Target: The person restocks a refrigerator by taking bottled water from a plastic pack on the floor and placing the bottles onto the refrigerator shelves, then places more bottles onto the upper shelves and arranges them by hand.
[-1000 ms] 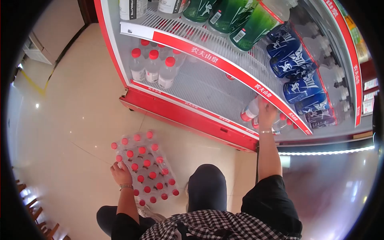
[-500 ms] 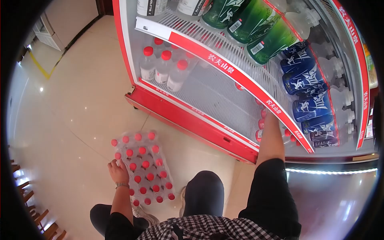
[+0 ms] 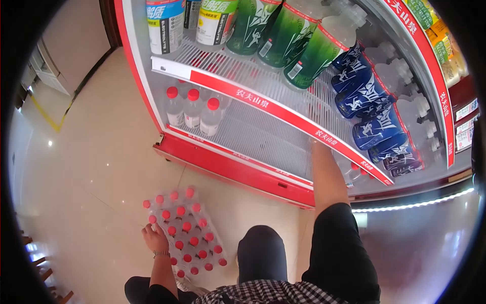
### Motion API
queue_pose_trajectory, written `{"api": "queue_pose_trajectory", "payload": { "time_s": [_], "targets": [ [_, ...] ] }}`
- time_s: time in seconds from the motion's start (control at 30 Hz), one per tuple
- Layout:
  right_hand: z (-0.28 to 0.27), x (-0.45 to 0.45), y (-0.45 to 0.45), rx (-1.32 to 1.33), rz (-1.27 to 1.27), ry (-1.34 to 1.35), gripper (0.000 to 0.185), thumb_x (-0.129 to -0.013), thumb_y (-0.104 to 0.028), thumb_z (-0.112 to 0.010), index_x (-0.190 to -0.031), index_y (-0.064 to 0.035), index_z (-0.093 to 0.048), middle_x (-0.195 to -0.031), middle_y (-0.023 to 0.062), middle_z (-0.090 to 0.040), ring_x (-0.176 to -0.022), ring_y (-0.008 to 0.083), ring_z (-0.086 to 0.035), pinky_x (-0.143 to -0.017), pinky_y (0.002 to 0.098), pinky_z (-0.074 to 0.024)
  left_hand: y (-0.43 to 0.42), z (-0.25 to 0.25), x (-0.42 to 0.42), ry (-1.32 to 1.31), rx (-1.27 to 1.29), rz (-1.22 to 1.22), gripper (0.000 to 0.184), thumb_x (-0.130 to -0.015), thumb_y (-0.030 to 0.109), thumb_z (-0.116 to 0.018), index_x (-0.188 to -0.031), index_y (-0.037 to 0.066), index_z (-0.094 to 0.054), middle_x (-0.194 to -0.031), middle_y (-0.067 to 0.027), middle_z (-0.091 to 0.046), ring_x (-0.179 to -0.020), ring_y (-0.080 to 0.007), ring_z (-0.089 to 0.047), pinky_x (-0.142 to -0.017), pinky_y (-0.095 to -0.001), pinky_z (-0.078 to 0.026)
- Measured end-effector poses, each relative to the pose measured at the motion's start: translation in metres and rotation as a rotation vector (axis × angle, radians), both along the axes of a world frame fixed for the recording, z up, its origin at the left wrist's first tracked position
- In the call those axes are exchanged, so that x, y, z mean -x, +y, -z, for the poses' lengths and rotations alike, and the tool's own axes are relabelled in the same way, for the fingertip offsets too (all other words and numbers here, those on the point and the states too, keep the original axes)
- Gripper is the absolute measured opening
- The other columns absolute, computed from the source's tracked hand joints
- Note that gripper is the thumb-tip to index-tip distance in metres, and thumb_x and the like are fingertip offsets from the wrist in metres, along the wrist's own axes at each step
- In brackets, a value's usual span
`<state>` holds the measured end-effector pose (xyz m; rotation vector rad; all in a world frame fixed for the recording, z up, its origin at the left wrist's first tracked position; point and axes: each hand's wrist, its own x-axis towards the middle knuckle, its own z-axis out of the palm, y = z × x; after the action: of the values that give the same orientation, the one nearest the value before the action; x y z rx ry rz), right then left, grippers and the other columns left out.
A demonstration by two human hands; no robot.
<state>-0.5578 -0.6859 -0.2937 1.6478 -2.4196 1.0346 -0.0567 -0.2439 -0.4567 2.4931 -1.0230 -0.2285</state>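
Observation:
My left hand point(image 3: 155, 238) is at the left edge of a pack of clear bottles with red caps point(image 3: 186, 226) on the floor. Its fingers are bent near a cap, and whether they grip a bottle is unclear. My right forearm point(image 3: 328, 175) reaches into the lower level of the red-framed fridge, and the hand is hidden behind the front strip of the shelf above point(image 3: 258, 100). Red-capped bottles point(image 3: 209, 117) stand at the left of that lower level. More red-capped bottles point(image 3: 356, 169) are just right of my forearm.
Green bottles point(image 3: 310, 57), blue bottles point(image 3: 373, 126) and white-labelled bottles point(image 3: 215, 22) fill the upper shelf. The fridge's red base point(image 3: 238, 169) runs above the tiled floor point(image 3: 101, 167). My knee point(image 3: 262, 253) is between the pack and my right arm.
My right hand, seen with a bottle a second ago, has gone deeper behind the shelf strip and out of sight. My left hand stays by the pack. The camera view has shifted.

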Motion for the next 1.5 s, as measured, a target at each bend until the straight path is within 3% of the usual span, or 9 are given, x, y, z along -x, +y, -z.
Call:
{"api": "queue_pose_trajectory", "payload": {
  "time_s": [0.33, 0.53, 0.57, 0.6, 0.7, 0.83, 0.97, 1.23, 1.5],
  "targets": [
    [0.0, 0.071, 0.062, 0.188, 0.068, -0.237, 0.031, -0.084, -0.018, -0.067, -0.107, 0.0012, -0.063, -0.108, 0.0167, -0.065, -0.093, 0.0227, -0.062, -0.078, 0.0358, -0.0497, -0.003, 0.008, -0.003, -0.035, 0.02, 0.022, 0.031, -0.093, 0.026, -0.054, -0.105, -0.002, -0.057, -0.097, -0.0226, -0.055, -0.088, -0.0398, -0.055, -0.076, -0.048, -0.045],
    [0.051, 0.109, 0.038, 0.118, -0.011, 0.237, 0.031, -0.084, -0.018, -0.066, -0.109, 0.0013, -0.062, -0.109, 0.0174, -0.065, -0.093, 0.0227, -0.063, -0.078, 0.0356, -0.0499, 0.001, 0.021, -0.006, -0.034, 0.092, 0.023, 0.031, -0.085, 0.024, -0.061, -0.107, 0.002, -0.06, -0.103, -0.02, -0.059, -0.095, -0.0375, -0.057, -0.082, -0.0465, -0.047],
    [0.034, 0.07, 0.052, 0.181, -0.085, 0.288, 0.031, -0.084, -0.017, -0.066, -0.109, 0.0013, -0.062, -0.109, 0.0176, -0.065, -0.093, 0.0227, -0.063, -0.078, 0.0356, -0.0499, 0.0, 0.021, -0.005, 0.032, 0.118, -0.026, 0.034, -0.082, 0.024, -0.064, -0.109, 0.003, -0.061, -0.105, -0.019, -0.06, -0.097, -0.0362, -0.058, -0.084, -0.0453, -0.048],
    [-0.001, 0.035, 0.074, 0.151, -0.082, -0.332, 0.033, -0.088, -0.017, -0.063, -0.113, 0.0032, -0.056, -0.108, 0.0136, -0.06, -0.1, 0.0254, -0.059, -0.089, 0.04, -0.0464, 0.002, 0.024, -0.007, 0.049, 0.127, -0.031, 0.043, -0.079, 0.029, -0.07, -0.111, 0.002, -0.06, -0.104, -0.0189, -0.06, -0.1, -0.0359, -0.057, -0.086, -0.0442, -0.047],
    [0.032, -0.049, 0.119, 0.348, -0.209, -0.116, 0.031, -0.086, -0.008, -0.066, -0.113, 0.0026, -0.056, -0.108, 0.0136, -0.06, -0.087, 0.0247, -0.061, -0.074, 0.033, -0.05, -0.006, -0.013, -0.001, 0.056, 0.054, 0.039, 0.066, -0.07, 0.036, -0.078, -0.119, -0.001, -0.053, -0.112, -0.0198, -0.057, -0.103, -0.0371, -0.056, -0.089, -0.044, -0.047],
    [0.043, -0.209, 0.198, -0.361, -1.214, -0.263, 0.027, -0.088, -0.01, -0.061, -0.114, -0.0046, -0.058, -0.117, 0.0129, -0.06, -0.098, 0.0258, -0.063, -0.082, 0.0334, -0.0512, -0.005, -0.007, -0.006, 0.048, 0.081, 0.077, 0.053, -0.076, 0.027, -0.07, -0.12, 0.002, -0.054, -0.109, -0.0189, -0.057, -0.099, -0.0371, -0.056, -0.085, -0.0449, -0.048],
    [0.058, -0.318, 0.265, -0.718, -1.719, 0.171, 0.046, -0.083, -0.029, -0.068, -0.125, -0.0151, -0.057, -0.128, 0.0115, -0.054, -0.117, 0.0282, -0.053, -0.094, 0.0413, -0.0458, -0.001, -0.001, -0.007, 0.035, 0.121, 0.089, 0.042, -0.081, 0.019, -0.063, -0.12, 0.004, -0.055, -0.106, -0.0186, -0.057, -0.094, -0.0367, -0.057, -0.081, -0.0455, -0.048],
    [0.118, -0.403, 0.316, -0.706, -1.623, 0.786, 0.059, -0.067, -0.051, -0.076, -0.115, -0.0186, -0.065, -0.132, 0.0158, -0.045, -0.12, 0.0314, -0.046, -0.103, 0.0427, -0.0336, -0.001, 0.002, -0.006, 0.069, 0.166, 0.083, 0.033, -0.088, 0.013, -0.055, -0.12, 0.002, -0.056, -0.104, -0.0209, -0.056, -0.096, -0.0381, -0.056, -0.083, -0.0451, -0.046],
    [0.113, -0.376, 0.323, -0.402, -1.531, 0.514, 0.046, -0.066, -0.051, -0.073, -0.1, -0.0207, -0.071, -0.131, 0.0162, -0.047, -0.122, 0.0322, -0.043, -0.102, 0.045, -0.0328, -0.004, -0.009, -0.001, 0.065, 0.11, 0.058, 0.035, -0.087, 0.015, -0.056, -0.119, 0.001, -0.055, -0.103, -0.0219, -0.056, -0.094, -0.0386, -0.056, -0.082, -0.0452, -0.047]
  ]
}}
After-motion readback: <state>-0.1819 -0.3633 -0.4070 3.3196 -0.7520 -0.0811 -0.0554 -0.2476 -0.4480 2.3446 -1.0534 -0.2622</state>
